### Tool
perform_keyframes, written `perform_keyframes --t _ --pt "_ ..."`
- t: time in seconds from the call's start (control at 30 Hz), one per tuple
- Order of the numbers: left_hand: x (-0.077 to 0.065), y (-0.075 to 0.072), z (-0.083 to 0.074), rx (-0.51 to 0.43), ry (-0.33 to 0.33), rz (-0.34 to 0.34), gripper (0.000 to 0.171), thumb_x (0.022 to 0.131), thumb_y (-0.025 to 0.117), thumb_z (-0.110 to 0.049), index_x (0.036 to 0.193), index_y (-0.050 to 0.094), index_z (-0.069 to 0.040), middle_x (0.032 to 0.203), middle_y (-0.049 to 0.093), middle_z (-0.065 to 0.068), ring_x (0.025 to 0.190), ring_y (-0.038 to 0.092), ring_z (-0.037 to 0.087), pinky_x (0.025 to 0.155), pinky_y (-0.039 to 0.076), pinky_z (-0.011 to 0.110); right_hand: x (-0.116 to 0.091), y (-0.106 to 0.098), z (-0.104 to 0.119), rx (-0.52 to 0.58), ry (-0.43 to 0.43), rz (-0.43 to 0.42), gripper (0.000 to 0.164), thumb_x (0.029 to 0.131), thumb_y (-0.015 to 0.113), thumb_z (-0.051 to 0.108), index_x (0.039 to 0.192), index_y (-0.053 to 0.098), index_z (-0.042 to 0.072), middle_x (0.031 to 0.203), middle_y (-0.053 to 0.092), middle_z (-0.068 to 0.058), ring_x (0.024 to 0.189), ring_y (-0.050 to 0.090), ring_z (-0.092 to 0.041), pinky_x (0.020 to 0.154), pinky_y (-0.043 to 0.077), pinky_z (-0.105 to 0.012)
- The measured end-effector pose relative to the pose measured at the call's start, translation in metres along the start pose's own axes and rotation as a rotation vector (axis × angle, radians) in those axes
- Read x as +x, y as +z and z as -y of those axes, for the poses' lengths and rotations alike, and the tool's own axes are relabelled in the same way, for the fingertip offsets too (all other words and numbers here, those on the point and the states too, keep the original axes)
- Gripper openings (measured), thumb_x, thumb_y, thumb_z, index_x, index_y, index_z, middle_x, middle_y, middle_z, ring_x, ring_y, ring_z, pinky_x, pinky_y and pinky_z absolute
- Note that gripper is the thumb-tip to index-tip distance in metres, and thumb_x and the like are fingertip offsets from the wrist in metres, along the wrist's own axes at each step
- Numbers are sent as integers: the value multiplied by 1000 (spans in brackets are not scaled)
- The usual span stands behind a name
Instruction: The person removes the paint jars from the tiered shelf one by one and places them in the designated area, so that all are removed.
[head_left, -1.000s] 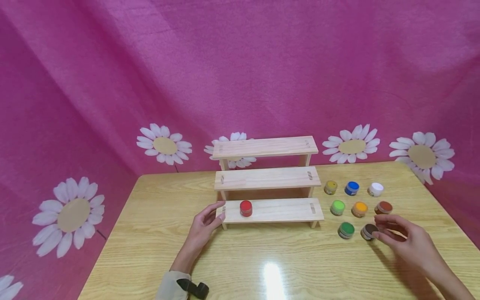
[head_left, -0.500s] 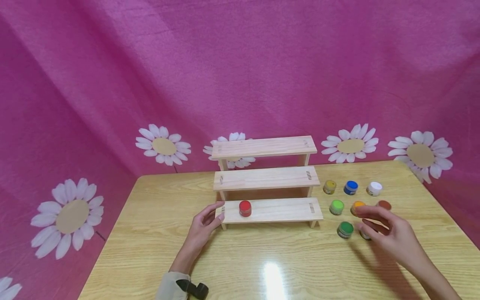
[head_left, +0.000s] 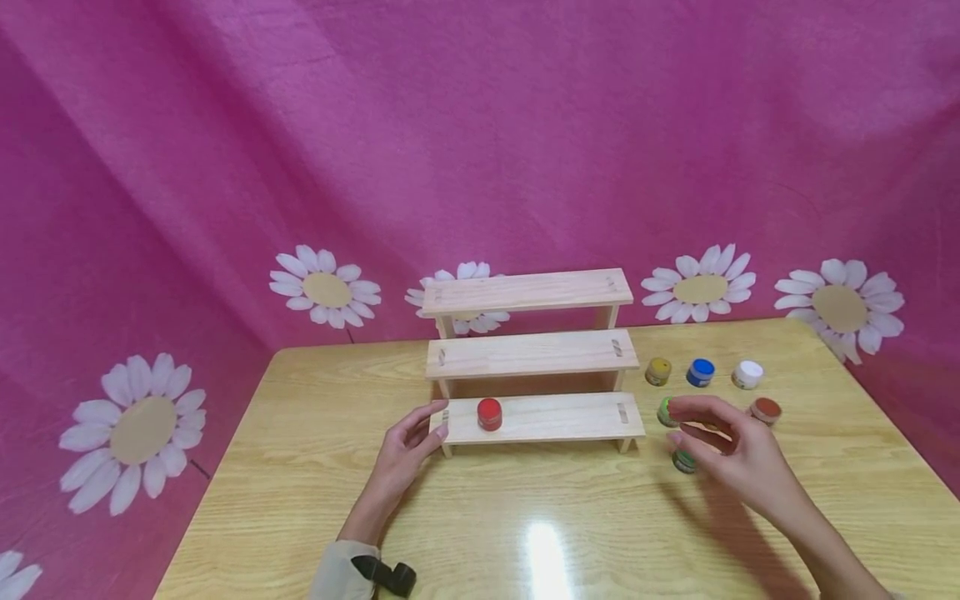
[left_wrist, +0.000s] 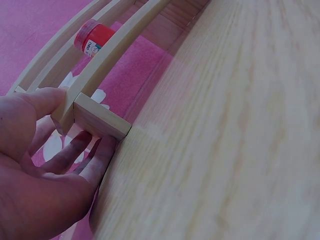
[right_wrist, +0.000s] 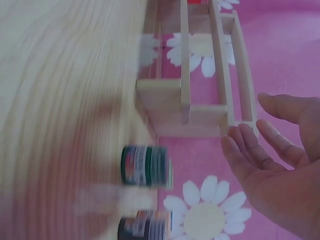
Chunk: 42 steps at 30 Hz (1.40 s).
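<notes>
My left hand (head_left: 401, 458) grips the left end of the bottom step of a three-tier wooden shelf (head_left: 562, 417). In the left wrist view its thumb lies on the board and the fingers reach beside the leg. A red paint jar (head_left: 490, 414) stands on that step, right of the hand. My right hand (head_left: 750, 467) is raised above the jars on the right, thumb and fingers apart, holding nothing. Beneath its fingertips show a dark green jar (head_left: 684, 462) and part of a light green jar (head_left: 664, 412). The hand hides the dark brown jar and most of the orange one in the head view.
Yellow (head_left: 658, 372), blue (head_left: 701, 372) and white (head_left: 747, 374) jars form the back row at right. A reddish-brown jar (head_left: 766, 410) stands behind the right hand. The wooden table (head_left: 300, 500) ends at a pink cloth (head_left: 525, 150) with daisies.
My right hand has moved left, away from the dark brown jar, past it and over the green jars. The left hand keeps its grip on the shelf, and the red jar stays put.
</notes>
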<state>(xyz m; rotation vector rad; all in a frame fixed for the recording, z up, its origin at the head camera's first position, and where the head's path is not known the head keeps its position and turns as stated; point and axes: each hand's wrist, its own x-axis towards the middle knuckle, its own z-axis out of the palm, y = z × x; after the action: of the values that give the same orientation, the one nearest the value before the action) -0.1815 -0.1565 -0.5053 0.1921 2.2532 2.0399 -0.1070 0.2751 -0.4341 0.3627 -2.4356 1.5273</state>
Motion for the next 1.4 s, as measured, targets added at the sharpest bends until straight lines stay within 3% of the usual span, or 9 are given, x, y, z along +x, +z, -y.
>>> perform_keyframes --t 0.1,0.33,0.6,0.87,1.13,1.4 --pt "0 0 0 9 -7 -5 41 99 70 -17 139 64 -11 151 53 10 143 44 31 120 33 46 5 10 4 15 2 17 33 92 74 -2 124 66 -1 113 70 1 105 66 -3 85 57 -17" --pt "-1 0 -1 14 -9 -1 42 100 70 -17 140 63 -10 152 51 10 144 42 32 120 32 48 18 33 15 65 -29 44 32 91 76 -1 122 67 1 114 69 -21 106 68 -13 89 58 -22" --pt "2 1 -2 -5 -1 2 40 99 70 -13 139 64 -10 151 52 10 141 46 30 118 37 45 29 55 19 140 -31 65 30 92 75 0 121 67 -1 113 69 -12 106 68 -17 90 58 -27" --pt "0 0 -1 -8 -9 -2 40 99 70 -14 139 64 -10 151 52 9 143 43 30 120 34 45 39 80 21 240 -6 107 31 91 77 1 120 65 -2 115 68 -13 109 67 -21 93 57 -29" --pt "-1 -1 -1 -10 -2 5 41 99 70 -15 139 63 -9 151 52 9 144 42 30 121 33 45 48 106 22 308 -17 147 33 90 77 0 121 64 -5 118 66 -25 108 66 -42 92 58 -30" --pt "-1 -1 0 -13 -1 14 41 99 70 -15 140 63 -9 152 52 9 143 44 29 120 34 44 54 127 25 315 -14 158 35 90 78 2 122 64 -4 118 66 -28 106 68 -40 94 58 -33"
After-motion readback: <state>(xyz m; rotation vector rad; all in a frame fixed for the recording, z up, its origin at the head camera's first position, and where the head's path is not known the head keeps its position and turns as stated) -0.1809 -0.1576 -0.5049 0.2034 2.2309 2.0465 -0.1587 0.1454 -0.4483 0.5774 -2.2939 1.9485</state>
